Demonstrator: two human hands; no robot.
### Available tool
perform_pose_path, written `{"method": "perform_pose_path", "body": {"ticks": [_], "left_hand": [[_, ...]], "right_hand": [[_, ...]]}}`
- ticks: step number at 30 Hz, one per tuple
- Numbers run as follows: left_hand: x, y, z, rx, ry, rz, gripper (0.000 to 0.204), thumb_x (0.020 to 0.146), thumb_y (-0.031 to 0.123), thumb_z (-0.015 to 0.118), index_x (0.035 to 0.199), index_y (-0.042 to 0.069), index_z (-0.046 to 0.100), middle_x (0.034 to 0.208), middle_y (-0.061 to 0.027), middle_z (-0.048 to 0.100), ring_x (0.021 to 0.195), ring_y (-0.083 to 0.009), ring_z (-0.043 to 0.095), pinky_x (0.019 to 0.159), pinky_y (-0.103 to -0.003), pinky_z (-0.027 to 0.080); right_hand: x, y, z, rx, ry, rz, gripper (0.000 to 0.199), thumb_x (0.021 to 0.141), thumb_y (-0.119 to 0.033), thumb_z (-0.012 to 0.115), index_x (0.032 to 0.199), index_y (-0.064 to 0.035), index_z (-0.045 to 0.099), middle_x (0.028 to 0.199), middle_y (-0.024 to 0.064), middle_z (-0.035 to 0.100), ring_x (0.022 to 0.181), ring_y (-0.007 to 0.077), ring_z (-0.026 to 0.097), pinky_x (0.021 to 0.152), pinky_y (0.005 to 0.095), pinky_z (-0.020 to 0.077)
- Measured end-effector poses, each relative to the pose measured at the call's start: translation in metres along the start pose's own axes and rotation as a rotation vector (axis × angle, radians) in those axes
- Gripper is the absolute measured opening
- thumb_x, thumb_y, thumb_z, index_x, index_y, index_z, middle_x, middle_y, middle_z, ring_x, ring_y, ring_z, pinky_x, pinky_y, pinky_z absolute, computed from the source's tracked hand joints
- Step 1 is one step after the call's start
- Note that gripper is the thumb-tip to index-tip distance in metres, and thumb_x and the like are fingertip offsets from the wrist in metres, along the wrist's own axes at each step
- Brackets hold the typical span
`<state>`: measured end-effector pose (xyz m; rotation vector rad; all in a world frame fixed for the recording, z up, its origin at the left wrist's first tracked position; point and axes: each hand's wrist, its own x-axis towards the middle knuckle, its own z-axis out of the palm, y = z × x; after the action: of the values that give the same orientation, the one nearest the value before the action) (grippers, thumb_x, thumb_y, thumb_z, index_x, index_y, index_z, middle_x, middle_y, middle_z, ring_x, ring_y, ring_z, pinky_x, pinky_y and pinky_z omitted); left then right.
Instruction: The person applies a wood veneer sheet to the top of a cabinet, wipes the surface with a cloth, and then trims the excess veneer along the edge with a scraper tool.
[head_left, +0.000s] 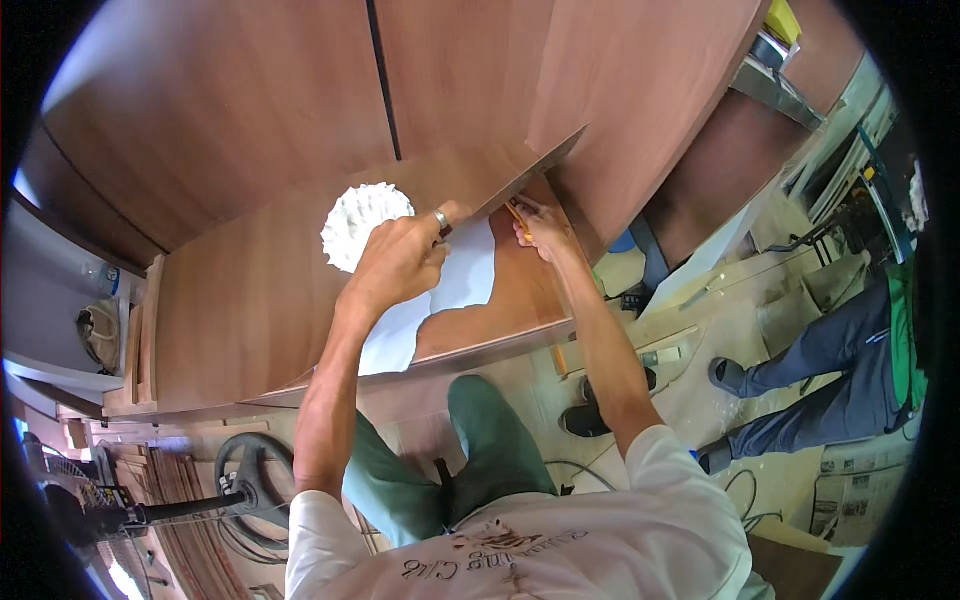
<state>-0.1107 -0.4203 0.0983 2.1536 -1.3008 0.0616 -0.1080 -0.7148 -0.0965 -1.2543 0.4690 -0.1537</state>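
My left hand (395,260), with a ring on one finger, reaches over a brown wooden panel (230,320). Its fingers are closed on the near end of a long flat strip (530,175), which slants up to the far right. Just right of it, the fingers of my right hand (548,232) are pinched around a thin orange-yellow stick (520,218), perhaps a pencil, close to the strip's lower edge. A white sheet with an uneven edge (468,268) lies under and beside my left hand. Partly behind that hand sits a round, rippled white thing (365,222); its kind is unclear.
Tall brown panels (460,80) rise behind the work surface. Another person's dark trouser legs (830,345) stand at the right. A black fan-like stand (180,510) and stacked boards (180,490) are at lower left. Cables and a dark shoe (585,420) lie on the floor.
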Motion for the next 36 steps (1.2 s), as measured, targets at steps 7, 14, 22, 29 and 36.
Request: {"method": "perform_pose_path", "body": {"ticks": [7,14,22,29,36], "left_hand": [[0.001,0.015,0.024,0.010,0.035,0.116,0.042,0.076,0.002,0.059,0.117,0.013,0.056,0.083,-0.0178,0.064,0.077,-0.0372,0.063,0.065,-0.046,0.049],[-0.017,0.046,0.076,0.212,0.009,0.165,0.059,0.072,0.010,0.068,0.129,0.009,0.050,0.104,-0.0145,0.063,0.090,-0.0325,0.065,0.070,-0.043,0.055],[0.017,0.075,0.092,0.333,-0.016,0.155,0.059,0.072,0.005,0.067,0.128,0.009,0.051,0.102,-0.0122,0.063,0.083,-0.0307,0.067,0.066,-0.041,0.056],[0.026,0.063,0.076,0.280,0.131,0.122,0.052,0.076,0.000,0.056,0.125,0.013,0.053,0.097,-0.0127,0.064,0.076,-0.0341,0.068,0.064,-0.044,0.056],[0.032,0.061,0.064,0.289,0.155,0.117,0.050,0.074,-0.003,0.054,0.122,0.010,0.056,0.096,-0.0132,0.064,0.077,-0.0339,0.068,0.065,-0.045,0.055]], "right_hand": [[-0.017,0.017,0.019,0.113,0.199,-0.133,0.027,0.101,-0.015,0.045,0.124,-0.0072,0.055,0.068,0.0050,0.051,0.048,0.0116,0.048,0.040,0.0268,0.0397],[-0.006,0.013,0.020,0.105,0.131,-0.207,0.025,0.100,-0.013,0.045,0.121,-0.0071,0.056,0.068,0.0049,0.051,0.047,0.0122,0.048,0.039,0.0270,0.0388],[-0.059,0.031,0.024,0.054,0.048,-0.183,0.022,0.100,-0.012,0.045,0.118,-0.0070,0.057,0.068,0.0048,0.051,0.046,0.0128,0.048,0.039,0.0273,0.0377],[-0.007,0.026,-0.021,0.110,0.136,-0.213,0.018,0.098,-0.009,0.047,0.114,-0.0074,0.057,0.074,0.0068,0.053,0.053,0.0160,0.053,0.045,0.0286,0.0435],[0.044,-0.025,-0.023,0.101,0.147,-0.221,0.018,0.098,-0.011,0.049,0.113,-0.0078,0.057,0.077,0.0062,0.053,0.056,0.0158,0.053,0.046,0.0290,0.0445]]}}
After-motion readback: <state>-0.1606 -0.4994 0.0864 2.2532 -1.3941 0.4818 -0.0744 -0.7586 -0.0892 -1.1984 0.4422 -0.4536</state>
